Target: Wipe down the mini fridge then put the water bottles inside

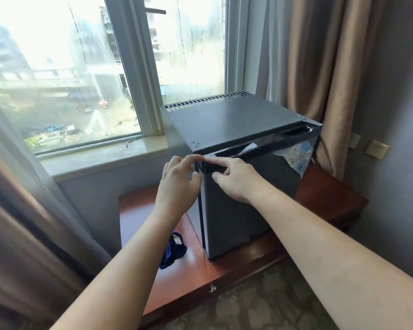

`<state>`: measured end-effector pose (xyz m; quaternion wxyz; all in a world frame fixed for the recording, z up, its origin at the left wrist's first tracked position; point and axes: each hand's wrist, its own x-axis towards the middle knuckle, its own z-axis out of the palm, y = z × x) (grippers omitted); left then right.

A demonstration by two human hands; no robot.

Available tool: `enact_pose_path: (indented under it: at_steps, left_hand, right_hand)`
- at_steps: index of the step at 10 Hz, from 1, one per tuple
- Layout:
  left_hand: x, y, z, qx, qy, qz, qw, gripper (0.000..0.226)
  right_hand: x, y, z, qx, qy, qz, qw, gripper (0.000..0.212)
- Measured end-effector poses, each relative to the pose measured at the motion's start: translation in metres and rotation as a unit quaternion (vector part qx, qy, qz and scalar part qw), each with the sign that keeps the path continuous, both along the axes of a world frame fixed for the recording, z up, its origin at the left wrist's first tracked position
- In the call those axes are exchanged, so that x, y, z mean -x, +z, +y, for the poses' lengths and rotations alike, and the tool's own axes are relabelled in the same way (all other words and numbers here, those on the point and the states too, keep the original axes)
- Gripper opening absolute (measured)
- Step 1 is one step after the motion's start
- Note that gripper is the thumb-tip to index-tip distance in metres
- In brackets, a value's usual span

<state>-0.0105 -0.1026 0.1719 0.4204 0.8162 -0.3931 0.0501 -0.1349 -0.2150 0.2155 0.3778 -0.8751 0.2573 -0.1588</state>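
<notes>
A black mini fridge stands on a low red-brown wooden cabinet by the window. Its door faces me. My left hand sits at the door's top left corner, fingertips touching the corner edge. My right hand grips the same corner from the front, fingers curled over the top edge of the door. A crumpled dark blue cloth lies on the cabinet top to the left of the fridge, below my left forearm. No water bottles are in view.
A blue and white paper label hangs at the door's upper right. The window sill runs behind the fridge, with curtains on both sides. Two wall plates sit at the right. Patterned carpet lies below the cabinet.
</notes>
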Motion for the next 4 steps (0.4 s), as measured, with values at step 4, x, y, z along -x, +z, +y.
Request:
enact_pose_path:
  at_steps: [4]
  left_hand:
    - [0.038, 0.148, -0.094, 0.154, 0.021, 0.224, 0.962, 0.043]
  right_hand:
    - [0.018, 0.110, -0.104, -0.120, -0.023, -0.186, 0.975, 0.047]
